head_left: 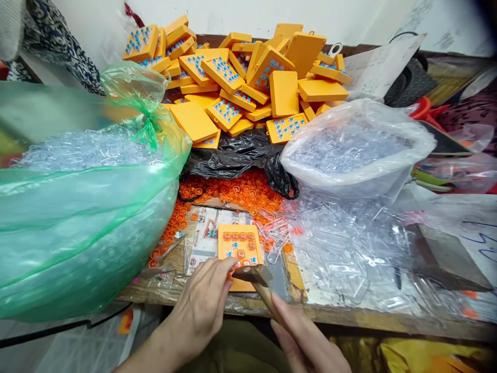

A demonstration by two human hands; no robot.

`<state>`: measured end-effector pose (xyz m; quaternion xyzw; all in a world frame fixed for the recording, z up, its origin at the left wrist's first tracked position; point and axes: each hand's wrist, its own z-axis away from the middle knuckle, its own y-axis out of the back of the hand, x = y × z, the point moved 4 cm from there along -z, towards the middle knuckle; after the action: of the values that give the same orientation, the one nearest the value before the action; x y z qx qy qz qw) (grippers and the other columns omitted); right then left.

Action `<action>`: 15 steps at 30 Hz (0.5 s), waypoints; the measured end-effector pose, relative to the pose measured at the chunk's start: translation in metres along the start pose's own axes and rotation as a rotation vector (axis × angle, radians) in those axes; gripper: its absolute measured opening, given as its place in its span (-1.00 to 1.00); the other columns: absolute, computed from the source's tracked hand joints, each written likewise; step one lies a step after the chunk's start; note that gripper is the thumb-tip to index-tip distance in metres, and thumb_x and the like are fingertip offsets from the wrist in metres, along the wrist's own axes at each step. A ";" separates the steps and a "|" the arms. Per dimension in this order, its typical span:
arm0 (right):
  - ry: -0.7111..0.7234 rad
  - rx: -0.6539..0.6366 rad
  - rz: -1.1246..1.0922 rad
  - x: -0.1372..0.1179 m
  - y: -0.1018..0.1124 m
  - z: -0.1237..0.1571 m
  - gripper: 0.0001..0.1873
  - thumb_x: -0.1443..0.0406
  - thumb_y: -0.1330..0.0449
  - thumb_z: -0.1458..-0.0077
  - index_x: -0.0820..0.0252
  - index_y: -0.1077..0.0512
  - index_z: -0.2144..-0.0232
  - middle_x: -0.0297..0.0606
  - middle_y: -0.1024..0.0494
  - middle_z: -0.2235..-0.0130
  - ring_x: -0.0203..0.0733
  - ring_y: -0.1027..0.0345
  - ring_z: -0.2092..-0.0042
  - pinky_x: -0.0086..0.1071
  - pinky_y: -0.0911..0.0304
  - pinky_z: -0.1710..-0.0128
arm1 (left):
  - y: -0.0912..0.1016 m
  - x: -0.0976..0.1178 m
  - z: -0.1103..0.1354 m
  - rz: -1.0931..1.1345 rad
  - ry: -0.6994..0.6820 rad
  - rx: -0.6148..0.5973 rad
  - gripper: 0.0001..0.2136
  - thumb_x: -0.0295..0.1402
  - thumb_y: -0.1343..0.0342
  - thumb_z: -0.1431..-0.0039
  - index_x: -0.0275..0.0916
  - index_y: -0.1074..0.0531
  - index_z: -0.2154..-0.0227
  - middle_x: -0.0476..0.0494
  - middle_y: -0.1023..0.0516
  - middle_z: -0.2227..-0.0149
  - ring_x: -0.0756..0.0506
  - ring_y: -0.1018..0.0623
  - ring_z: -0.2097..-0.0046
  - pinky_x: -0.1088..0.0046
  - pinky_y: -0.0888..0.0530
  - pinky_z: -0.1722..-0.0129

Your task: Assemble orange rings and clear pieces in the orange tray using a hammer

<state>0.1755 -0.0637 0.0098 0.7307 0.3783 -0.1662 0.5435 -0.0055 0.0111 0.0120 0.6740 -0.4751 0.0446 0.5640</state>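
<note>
An orange plastic tile (239, 244) with orange rings and blue pegs on its face lies on the wooden bench edge in front of me. My left hand (202, 305) pinches the tile's near edge with fingers curled. My right hand (305, 339) grips the wooden handle of a small hammer (254, 275), whose metal head rests over the tile's near side.
A heap of orange tiles (248, 77) fills the back of the bench. Loose orange rings (233, 191) spill from a black bag (240, 153). A large green bag (85, 207) stands left, a clear bag of transparent clips (353, 150) right, with loose clips (341, 243) scattered.
</note>
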 end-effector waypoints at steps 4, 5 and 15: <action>0.071 -0.106 0.079 0.001 -0.009 0.004 -0.29 0.53 -0.03 -0.19 0.07 -0.01 -0.33 -0.16 -0.55 0.00 -0.25 -0.50 0.05 -0.52 -0.38 0.09 | -0.005 -0.008 0.003 0.073 0.028 0.035 -0.59 -0.57 0.03 -0.25 -0.19 -0.15 -0.13 -0.18 -0.53 0.13 -0.07 -0.56 0.12 0.42 -0.52 0.08; 0.065 -0.116 0.088 0.001 -0.009 0.003 -0.29 0.53 -0.02 -0.19 0.07 0.00 -0.33 -0.16 -0.55 0.00 -0.26 -0.50 0.05 -0.52 -0.38 0.09 | -0.005 -0.010 0.005 0.088 0.040 0.043 -0.58 -0.57 0.02 -0.24 -0.19 -0.14 -0.14 -0.18 -0.54 0.12 -0.06 -0.56 0.10 0.43 -0.51 0.06; 0.052 -0.148 0.151 -0.004 -0.003 -0.002 -0.25 0.54 0.05 -0.18 -0.02 0.06 -0.34 -0.19 -0.59 0.13 -0.24 -0.55 0.19 -0.51 -0.46 0.27 | -0.011 -0.024 0.015 0.180 0.110 0.155 -0.50 -0.54 -0.07 -0.21 -0.12 -0.11 -0.18 -0.07 -0.59 0.18 0.00 -0.59 0.13 0.52 -0.48 0.02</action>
<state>0.1702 -0.0629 0.0106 0.7190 0.3474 -0.0773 0.5969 -0.0183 0.0119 -0.0155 0.6667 -0.4969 0.1686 0.5293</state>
